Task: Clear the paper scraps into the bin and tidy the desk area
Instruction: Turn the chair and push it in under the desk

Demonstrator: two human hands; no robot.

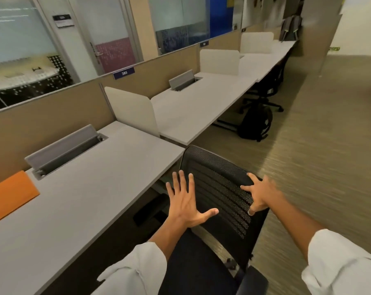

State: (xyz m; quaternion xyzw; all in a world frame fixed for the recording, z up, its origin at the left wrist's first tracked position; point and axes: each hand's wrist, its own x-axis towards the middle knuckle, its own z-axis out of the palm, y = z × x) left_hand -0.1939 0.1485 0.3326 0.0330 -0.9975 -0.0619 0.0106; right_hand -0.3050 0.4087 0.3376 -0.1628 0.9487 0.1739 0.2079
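Observation:
A black mesh-backed office chair (pixel 218 184) stands at the right end of a grey desk (pixel 78 199). My right hand (pixel 259 194) grips the top right edge of the chair's backrest. My left hand (pixel 184 201) is spread flat, fingers apart, over the left side of the backrest; whether it touches the mesh I cannot tell. An orange folder (pixel 9 194) lies on the desk at the far left. No paper scraps or bin are in view.
A row of grey desks (pixel 193 107) with white dividers (pixel 133 109) runs away to the upper right along a beige partition. Open cable hatches (pixel 65 147) sit in the desktops. A black backpack (pixel 256 122) and another chair (pixel 265 90) stand under the far desks. Carpeted aisle lies on the right.

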